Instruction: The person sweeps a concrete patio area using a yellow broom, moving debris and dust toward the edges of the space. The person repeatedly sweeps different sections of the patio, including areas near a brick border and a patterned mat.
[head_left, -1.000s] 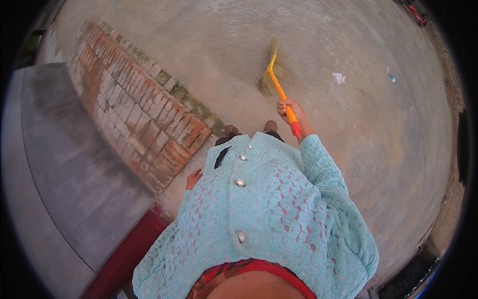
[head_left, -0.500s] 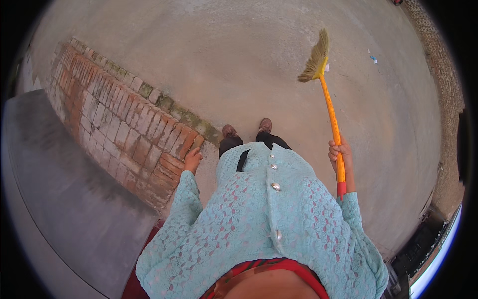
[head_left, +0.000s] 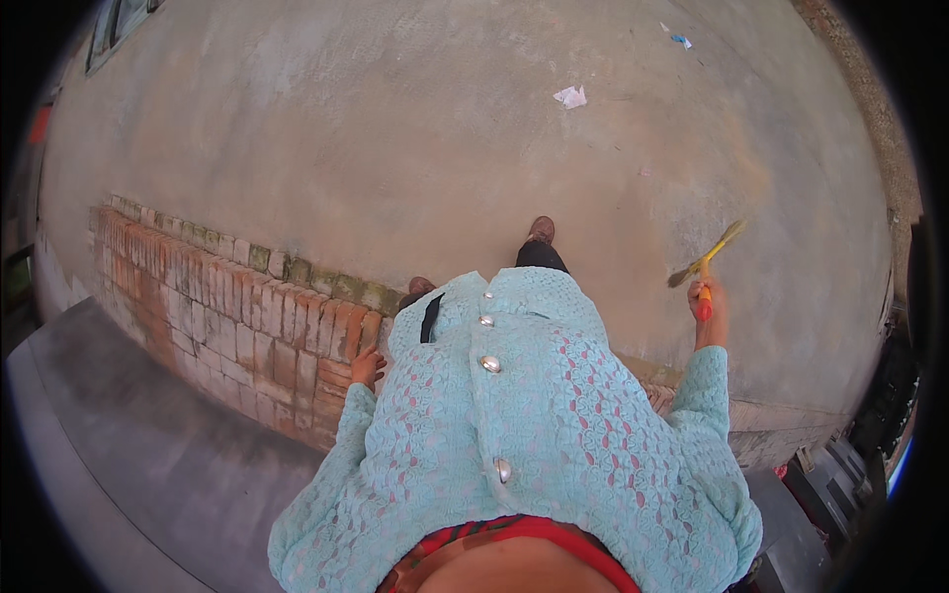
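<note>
Low red brick wall with mossy top [head_left: 227, 316], left; my left hand [head_left: 367, 367] hangs just beside its end, fingers loosely curled, holding nothing. My light blue lace cardigan with silver buttons [head_left: 524, 435], centre. My right hand [head_left: 708, 312] is clamped on the orange-handled yellow-bristled broom [head_left: 706, 259], raised over the bare concrete ground [head_left: 415, 148]; white paper scrap [head_left: 570, 96] lies well beyond.

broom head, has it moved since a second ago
Yes. The broom in the right hand was down on the concrete floor ahead of the feet; now it is lifted off to the right.
</note>
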Demonstrator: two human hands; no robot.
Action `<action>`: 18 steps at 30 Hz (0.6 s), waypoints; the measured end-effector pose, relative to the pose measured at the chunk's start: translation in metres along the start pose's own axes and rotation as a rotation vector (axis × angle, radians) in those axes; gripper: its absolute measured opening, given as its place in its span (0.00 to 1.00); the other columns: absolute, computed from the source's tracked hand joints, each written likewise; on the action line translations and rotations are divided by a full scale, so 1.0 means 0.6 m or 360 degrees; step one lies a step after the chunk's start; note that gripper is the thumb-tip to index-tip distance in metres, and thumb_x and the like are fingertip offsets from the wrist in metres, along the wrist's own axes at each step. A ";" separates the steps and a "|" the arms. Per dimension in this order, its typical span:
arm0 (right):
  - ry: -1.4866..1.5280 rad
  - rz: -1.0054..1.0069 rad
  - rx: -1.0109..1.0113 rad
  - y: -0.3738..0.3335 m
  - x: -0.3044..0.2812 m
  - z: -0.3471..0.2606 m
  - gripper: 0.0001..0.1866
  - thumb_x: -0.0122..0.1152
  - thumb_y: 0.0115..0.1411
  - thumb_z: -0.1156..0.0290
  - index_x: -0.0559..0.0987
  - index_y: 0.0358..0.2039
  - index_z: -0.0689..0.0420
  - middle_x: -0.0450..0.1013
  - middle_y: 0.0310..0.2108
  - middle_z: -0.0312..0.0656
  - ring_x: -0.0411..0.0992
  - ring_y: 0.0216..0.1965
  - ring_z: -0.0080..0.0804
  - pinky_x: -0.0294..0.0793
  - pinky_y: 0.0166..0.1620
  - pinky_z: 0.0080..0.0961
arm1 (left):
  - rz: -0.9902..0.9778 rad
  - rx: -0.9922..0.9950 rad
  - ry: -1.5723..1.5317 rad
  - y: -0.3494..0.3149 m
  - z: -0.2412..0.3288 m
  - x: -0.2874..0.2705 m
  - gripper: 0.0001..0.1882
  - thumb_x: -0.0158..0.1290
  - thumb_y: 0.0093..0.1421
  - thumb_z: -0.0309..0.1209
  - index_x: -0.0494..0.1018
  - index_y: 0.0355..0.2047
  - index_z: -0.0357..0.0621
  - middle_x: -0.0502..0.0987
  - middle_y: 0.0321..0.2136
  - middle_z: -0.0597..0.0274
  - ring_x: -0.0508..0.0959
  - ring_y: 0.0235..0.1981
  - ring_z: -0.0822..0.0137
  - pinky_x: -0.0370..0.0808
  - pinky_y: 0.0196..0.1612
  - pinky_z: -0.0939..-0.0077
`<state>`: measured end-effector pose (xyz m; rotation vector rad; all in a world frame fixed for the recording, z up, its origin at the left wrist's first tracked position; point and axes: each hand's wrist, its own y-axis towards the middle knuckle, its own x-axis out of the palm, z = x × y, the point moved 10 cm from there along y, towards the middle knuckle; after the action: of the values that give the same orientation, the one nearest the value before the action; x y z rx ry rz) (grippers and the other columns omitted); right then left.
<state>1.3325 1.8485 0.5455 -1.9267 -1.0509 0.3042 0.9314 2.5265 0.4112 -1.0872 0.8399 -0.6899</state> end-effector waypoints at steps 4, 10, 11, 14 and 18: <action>0.0133 -0.0062 0.0283 0.135 0.018 0.021 0.05 0.44 0.45 0.81 0.60 0.24 0.59 0.60 0.15 0.37 0.60 0.14 0.20 0.63 0.14 0.12 | 0.0004 0.0927 0.1209 -0.019 0.053 0.067 0.21 0.44 0.52 0.33 0.66 0.46 0.40 0.73 0.37 0.58 0.71 0.40 0.65 0.67 0.42 0.76; -0.0147 -0.0383 0.0805 0.187 0.272 0.158 0.05 0.43 0.47 0.80 0.59 0.24 0.59 0.60 0.14 0.37 0.60 0.13 0.22 0.64 0.14 0.14 | -0.0222 0.0683 0.0910 -0.057 0.047 0.132 0.21 0.42 0.54 0.34 0.64 0.46 0.35 0.70 0.43 0.53 0.69 0.45 0.64 0.63 0.48 0.78; -0.0263 -0.0504 0.0768 0.172 0.327 0.177 0.06 0.44 0.46 0.80 0.59 0.25 0.59 0.59 0.14 0.36 0.59 0.12 0.22 0.63 0.14 0.15 | -0.0161 0.0704 0.0895 -0.065 0.056 0.135 0.21 0.42 0.54 0.34 0.64 0.46 0.35 0.69 0.43 0.52 0.69 0.45 0.64 0.63 0.48 0.78; -0.0467 -0.0662 0.0820 0.127 0.461 0.205 0.08 0.44 0.45 0.81 0.59 0.27 0.59 0.59 0.14 0.36 0.59 0.12 0.21 0.63 0.14 0.15 | -0.0165 0.0484 0.0817 -0.064 0.052 0.161 0.22 0.42 0.54 0.34 0.63 0.47 0.33 0.69 0.43 0.52 0.69 0.45 0.64 0.62 0.49 0.78; -0.0241 -0.0986 0.0950 0.095 0.621 0.205 0.11 0.44 0.45 0.83 0.58 0.29 0.57 0.57 0.15 0.35 0.57 0.13 0.18 0.61 0.14 0.13 | -0.0230 0.0460 0.0873 -0.036 0.113 0.219 0.23 0.43 0.53 0.34 0.62 0.48 0.34 0.70 0.43 0.53 0.69 0.44 0.63 0.64 0.47 0.78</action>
<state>1.5210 2.1943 0.4995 -1.0043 -1.4056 0.3587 1.0556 2.4436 0.4158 -0.7050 1.0894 -1.2236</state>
